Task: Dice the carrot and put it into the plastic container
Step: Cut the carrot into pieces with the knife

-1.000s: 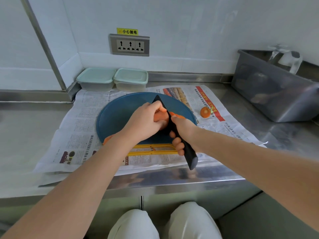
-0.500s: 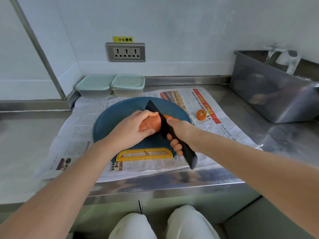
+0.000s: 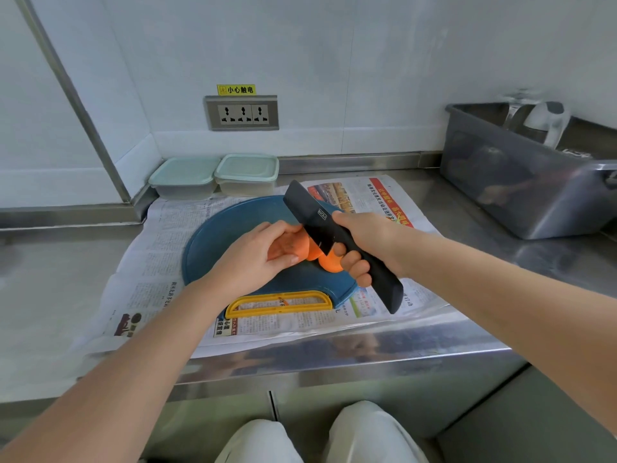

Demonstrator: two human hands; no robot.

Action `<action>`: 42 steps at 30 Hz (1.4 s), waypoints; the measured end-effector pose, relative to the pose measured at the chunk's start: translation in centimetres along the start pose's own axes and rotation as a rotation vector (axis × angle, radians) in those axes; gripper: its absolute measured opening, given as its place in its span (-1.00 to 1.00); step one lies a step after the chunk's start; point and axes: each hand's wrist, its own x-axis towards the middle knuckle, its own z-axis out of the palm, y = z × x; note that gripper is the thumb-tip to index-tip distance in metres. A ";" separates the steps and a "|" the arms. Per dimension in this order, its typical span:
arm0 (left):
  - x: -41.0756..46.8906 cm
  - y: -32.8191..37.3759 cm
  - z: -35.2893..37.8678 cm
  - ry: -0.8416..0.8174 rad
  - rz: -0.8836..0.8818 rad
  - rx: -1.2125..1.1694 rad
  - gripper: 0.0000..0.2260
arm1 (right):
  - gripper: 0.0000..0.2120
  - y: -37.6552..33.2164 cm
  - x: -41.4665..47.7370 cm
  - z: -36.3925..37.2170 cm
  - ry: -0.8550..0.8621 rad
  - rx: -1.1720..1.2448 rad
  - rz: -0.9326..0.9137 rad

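Carrot prep, mid-frame
Clutching carrot [image 3: 329, 265] in left grip [image 3: 253, 259], squeezing black knife [image 3: 305, 208] in right grip [image 3: 370, 238], over blue board [image 3: 213, 238].

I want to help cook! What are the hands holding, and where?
The right hand grips the black knife by its handle. The left hand holds the carrot, fingers curled round its left part, over the blue cutting board.

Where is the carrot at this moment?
In the head view, mid-frame, the left hand holds the carrot over the blue cutting board, beside the right hand's knife.
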 end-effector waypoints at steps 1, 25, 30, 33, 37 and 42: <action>0.0 0.1 0.0 0.001 -0.001 0.001 -0.57 | -0.49 -0.1 -0.1 0.0 0.003 -0.009 0.002; -0.1 0.5 -0.2 -0.008 -0.005 0.058 -0.58 | -0.49 -0.4 -1.2 0.6 0.039 -0.060 0.039; -0.1 0.8 0.0 -0.004 -0.014 0.063 -0.59 | -0.49 -0.2 -1.0 0.9 0.045 -0.072 0.058; 0.0 0.7 0.0 -0.008 -0.019 0.049 -0.59 | -0.48 -0.1 -0.7 1.3 0.055 -0.054 0.069; 0.1 0.6 0.0 -0.018 -0.015 0.052 -0.60 | -0.48 -0.2 -0.3 1.7 0.055 -0.045 0.087; 0.4 0.6 0.0 -0.022 -0.019 0.041 -0.60 | -0.47 -0.3 0.1 1.6 0.046 -0.015 0.104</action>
